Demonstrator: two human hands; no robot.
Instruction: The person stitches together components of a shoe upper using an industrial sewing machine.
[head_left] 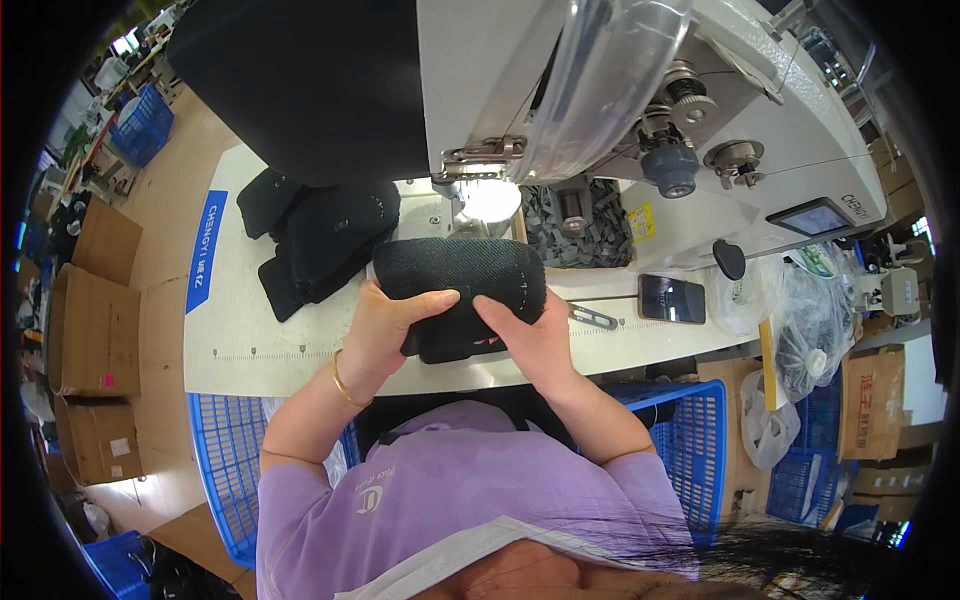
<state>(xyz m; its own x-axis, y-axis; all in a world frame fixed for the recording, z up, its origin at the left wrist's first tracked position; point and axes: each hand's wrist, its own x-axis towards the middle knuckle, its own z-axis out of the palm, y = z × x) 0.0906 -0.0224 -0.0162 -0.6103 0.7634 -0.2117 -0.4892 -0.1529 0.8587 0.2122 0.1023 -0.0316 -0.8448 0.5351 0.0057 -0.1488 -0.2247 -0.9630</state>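
A black fabric piece [455,262] with a textured, curved surface is held up over the front of the sewing table. My left hand [385,318] grips its left side, thumb laid on top and pointing inward. From the right, my right hand [532,335] closes on the same piece, its thumb pressed near the middle; the other fingers of both hands are largely hidden. Small pale stitches show along the fabric's right side. Just beyond it is the lit needle area of a sewing machine [490,165]. Several similar black fabric pieces [325,235] lie heaped to the left.
Small grey strips [585,230] fill a tray beside the needle area. Thread snips [592,317] and a phone [671,299] lie to the right, with plastic bags [805,330] farther over. Blue baskets [222,450] stand below the table edge; cardboard boxes [95,335] are on the left floor.
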